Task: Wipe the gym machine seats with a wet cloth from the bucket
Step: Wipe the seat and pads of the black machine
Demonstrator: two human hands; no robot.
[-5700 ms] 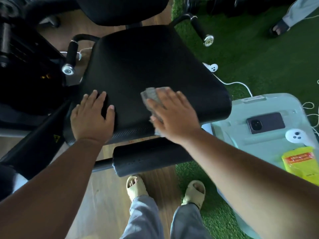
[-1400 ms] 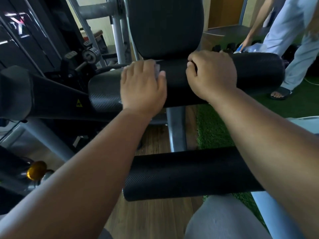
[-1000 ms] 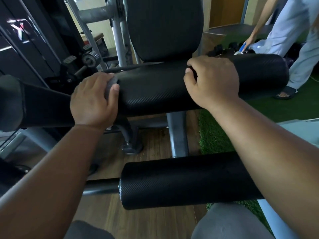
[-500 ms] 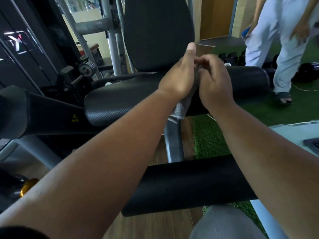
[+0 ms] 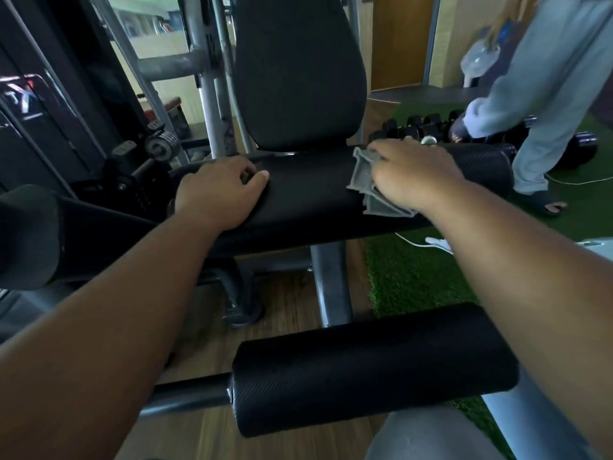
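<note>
The black padded seat (image 5: 308,190) of the gym machine lies in front of me, with its upright backrest (image 5: 298,71) behind. My right hand (image 5: 414,174) presses a grey cloth (image 5: 365,184) onto the right side of the seat, fingers spread over it. My left hand (image 5: 220,190) rests on the seat's left side, fingers loosely bent, holding nothing. No bucket is in view.
A black foam roller pad (image 5: 371,366) on a bar lies close below. Another roller (image 5: 481,167) is behind my right hand. A person (image 5: 530,94) stands at the right on green turf by dumbbells (image 5: 424,127). Machine frame and weight stack are on the left.
Half a second ago both hands held the cloth together above the seat. Now the right hand has it down on the seat's right side and the left hand has moved to the left side.
</note>
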